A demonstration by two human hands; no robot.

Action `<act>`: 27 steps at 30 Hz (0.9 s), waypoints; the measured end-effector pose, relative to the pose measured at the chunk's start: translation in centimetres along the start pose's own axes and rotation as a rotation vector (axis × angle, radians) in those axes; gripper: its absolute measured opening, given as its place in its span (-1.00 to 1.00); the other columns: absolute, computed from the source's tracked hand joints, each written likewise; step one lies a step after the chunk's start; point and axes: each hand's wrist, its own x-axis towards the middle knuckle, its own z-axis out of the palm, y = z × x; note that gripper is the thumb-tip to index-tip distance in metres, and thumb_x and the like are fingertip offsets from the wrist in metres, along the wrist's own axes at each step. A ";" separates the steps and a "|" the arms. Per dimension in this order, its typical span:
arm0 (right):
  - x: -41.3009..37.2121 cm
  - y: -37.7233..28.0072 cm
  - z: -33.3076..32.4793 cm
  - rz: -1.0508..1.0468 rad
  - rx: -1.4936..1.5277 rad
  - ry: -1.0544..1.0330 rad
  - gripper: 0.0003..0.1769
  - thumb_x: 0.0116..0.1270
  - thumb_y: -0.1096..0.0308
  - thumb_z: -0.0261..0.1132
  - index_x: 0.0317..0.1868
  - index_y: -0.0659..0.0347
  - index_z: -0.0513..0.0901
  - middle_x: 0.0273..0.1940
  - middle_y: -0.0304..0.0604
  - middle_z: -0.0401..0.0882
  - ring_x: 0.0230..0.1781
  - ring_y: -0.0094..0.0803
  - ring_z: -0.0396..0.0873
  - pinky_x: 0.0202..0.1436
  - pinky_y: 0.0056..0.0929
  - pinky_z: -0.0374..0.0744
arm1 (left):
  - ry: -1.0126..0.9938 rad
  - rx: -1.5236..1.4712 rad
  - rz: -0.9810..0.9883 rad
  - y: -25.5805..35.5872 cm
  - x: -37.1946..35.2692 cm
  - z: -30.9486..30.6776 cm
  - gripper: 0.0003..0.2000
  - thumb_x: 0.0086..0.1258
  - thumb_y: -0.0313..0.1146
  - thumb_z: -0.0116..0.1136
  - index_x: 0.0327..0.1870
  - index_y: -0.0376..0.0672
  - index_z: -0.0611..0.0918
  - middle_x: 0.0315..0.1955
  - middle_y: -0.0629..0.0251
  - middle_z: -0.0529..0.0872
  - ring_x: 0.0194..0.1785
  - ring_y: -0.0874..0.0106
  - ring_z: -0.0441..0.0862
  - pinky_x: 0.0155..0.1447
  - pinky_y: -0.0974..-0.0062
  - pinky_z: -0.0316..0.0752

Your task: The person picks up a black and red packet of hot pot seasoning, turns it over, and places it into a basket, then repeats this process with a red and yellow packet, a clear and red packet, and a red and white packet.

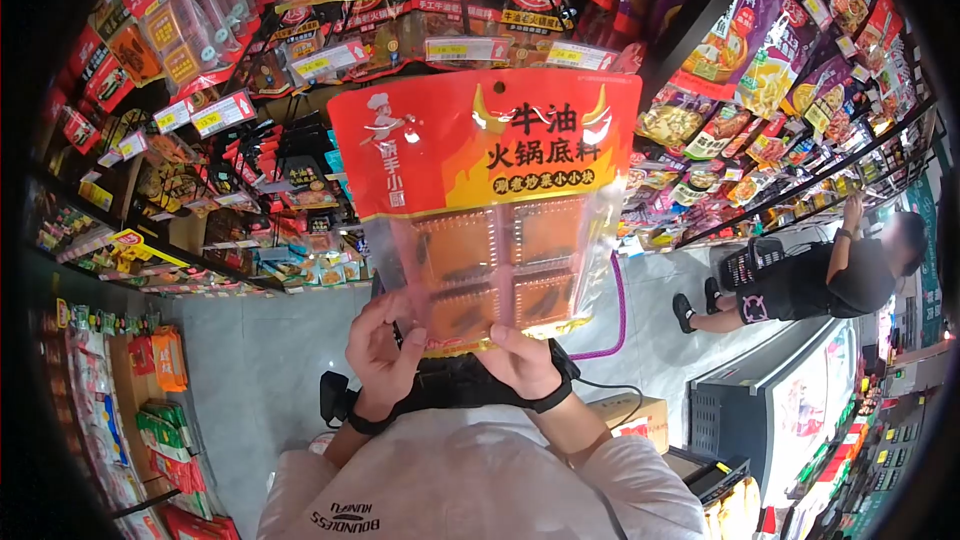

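Note:
A large packet [490,165] with a red and yellow header and clear windows over several brown-orange blocks is held up in front of me, its printed face towards the camera. My left hand [385,350] grips its lower left corner, thumb on the front. At the bottom edge, right of the middle, my right hand [522,358] pinches it with the thumb in front; the fingers behind are mostly hidden. Behind the packet's top edge, similar packets hang on a rack above price tags [467,49].
Shelves of colourful bags [740,80] curve across the top and right. Another person [850,275] in dark clothes stands at the right, by a black basket [752,262]. A freezer [800,400], a cardboard box [640,420] and a purple hose-like loop [620,305] are lower right; a goods shelf [130,410] is left.

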 end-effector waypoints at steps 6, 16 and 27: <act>-0.2 -0.3 -0.6 -0.002 -0.005 0.031 -0.27 0.24 0.38 0.23 0.41 0.20 0.19 0.34 0.02 0.30 0.38 -0.08 0.26 0.45 -0.04 0.18 | 0.016 -0.048 -0.058 0.2 0.1 0.5 -0.45 0.24 -0.70 0.20 0.28 -0.32 0.34 0.09 -0.08 0.58 0.14 0.25 0.56 0.19 0.33 0.43; 0.2 -1.5 -0.3 -0.031 0.020 -0.026 -0.43 0.34 0.49 0.16 0.35 0.25 0.27 0.29 0.00 0.37 0.35 -0.12 0.31 0.43 -0.10 0.24 | -0.020 -0.189 -0.273 0.7 2.6 1.5 -0.49 0.36 -0.64 0.11 0.33 -0.38 0.29 0.13 0.01 0.57 0.24 0.24 0.50 0.32 0.28 0.38; 1.2 -4.1 0.6 -0.239 -0.166 0.128 -0.59 0.35 0.46 0.22 0.19 0.26 0.45 0.09 -0.17 0.53 0.10 -0.43 0.49 0.22 -0.36 0.42 | -0.005 -0.271 -0.236 1.0 5.1 4.2 -0.50 0.36 -0.72 0.02 0.34 -0.34 0.31 0.27 0.04 0.45 0.34 0.27 0.40 0.35 0.37 0.32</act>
